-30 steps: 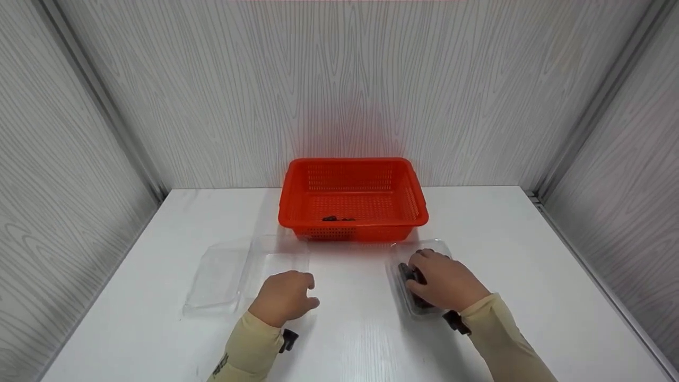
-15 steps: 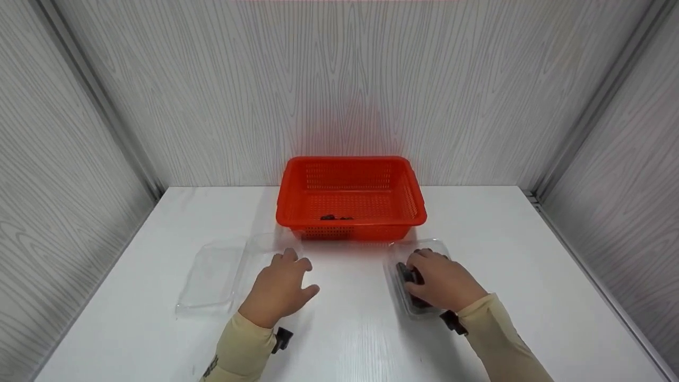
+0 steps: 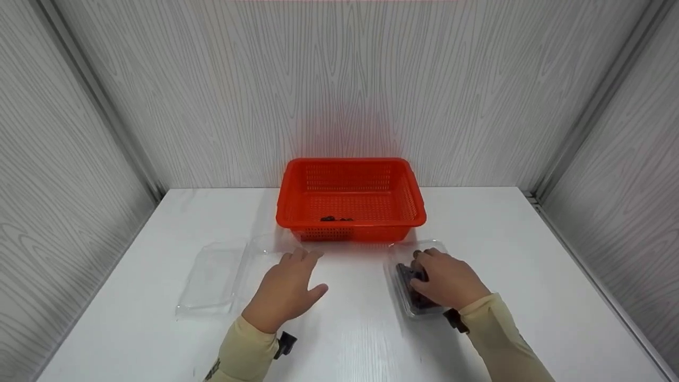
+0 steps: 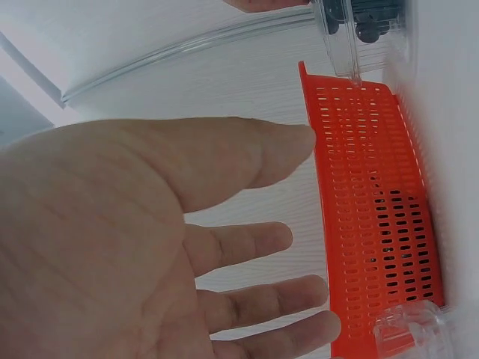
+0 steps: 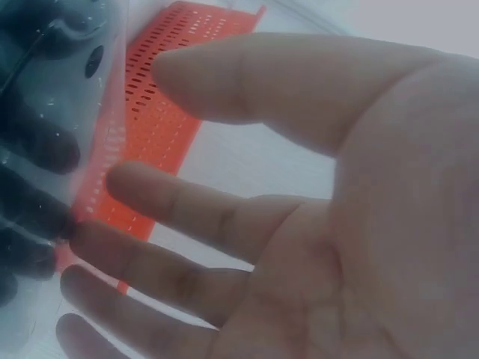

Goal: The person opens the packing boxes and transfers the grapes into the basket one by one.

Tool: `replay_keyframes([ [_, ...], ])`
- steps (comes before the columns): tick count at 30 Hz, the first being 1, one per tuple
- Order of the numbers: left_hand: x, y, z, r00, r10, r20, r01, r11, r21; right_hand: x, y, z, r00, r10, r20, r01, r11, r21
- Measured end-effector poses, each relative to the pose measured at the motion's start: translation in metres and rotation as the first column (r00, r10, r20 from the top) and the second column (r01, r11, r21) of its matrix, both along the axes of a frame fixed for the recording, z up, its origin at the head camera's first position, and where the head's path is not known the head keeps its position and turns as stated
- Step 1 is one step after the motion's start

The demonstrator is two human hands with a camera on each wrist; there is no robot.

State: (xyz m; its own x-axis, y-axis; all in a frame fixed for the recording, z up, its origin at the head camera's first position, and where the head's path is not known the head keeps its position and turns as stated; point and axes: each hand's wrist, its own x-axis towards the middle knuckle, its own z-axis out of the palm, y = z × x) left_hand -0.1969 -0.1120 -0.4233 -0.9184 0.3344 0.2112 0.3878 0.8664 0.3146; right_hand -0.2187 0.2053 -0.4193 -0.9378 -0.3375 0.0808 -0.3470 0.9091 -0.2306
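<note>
Pale wood-grain panels point(image 3: 345, 79) boxed in a glossy white surface point(image 3: 350, 339), so basically a little booth, with a red basket point(image 3: 366, 224) set toward the back. Main thing in play was the clear tub point(image 3: 423, 312), just in front of the basket and off to the right, holding dark, shiny pieces point(image 3: 407, 277) that looked kinda like grapes. Right hand point(image 3: 450, 280) was over it, fingertips dipping in at the pieces, thumb well apart from the fingers in the wrist view; couldn't see anything pinched. Left hand point(image 3: 284, 286) was well apart from it, fingers stretched, thumb out, holding nothing, over or just beside an open see-through package point(image 3: 209, 281). Can't tell if it touched the plastic.

Why that layout? My guess: the tub sat on that side so the right hand could get in from above without crossing over, and the middle spot put the basket within reach of both. Basket stood upright, which probably kept the few dark bits point(image 3: 329, 218) inside from rolling off.

As for direction, the tub's opening faced up and its long axis ran near to far, far end leaning slightly left. Basket lay crosswise, long side left to right.
</note>
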Motion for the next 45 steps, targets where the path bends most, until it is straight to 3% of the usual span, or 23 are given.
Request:
replay_keyframes([
  [12, 0.002, 0.001, -0.002, 0.993, 0.011, 0.117, -0.009, 1.000, -0.022, 0.001, -0.001, -0.002, 0.998, 0.059, -0.001, -0.059, 0.998, 0.024],
  [25, 0.006, -0.002, -0.001, 0.990, 0.035, 0.140, -0.028, 0.999, -0.046, 0.001, -0.023, -0.015, 0.995, 0.099, 0.031, -0.098, 0.995, -0.023],
  [31, 0.004, -0.001, -0.001, 0.986, 0.034, 0.162, -0.025, 0.998, -0.058, 0.001, -0.025, -0.018, 0.984, 0.181, -0.003, -0.181, 0.983, -0.038],
  [45, 0.002, 0.002, -0.003, 0.985, 0.019, 0.173, -0.011, 0.999, -0.044, 0.001, -0.017, -0.012, 0.967, 0.224, 0.122, -0.215, 0.973, -0.082],
])
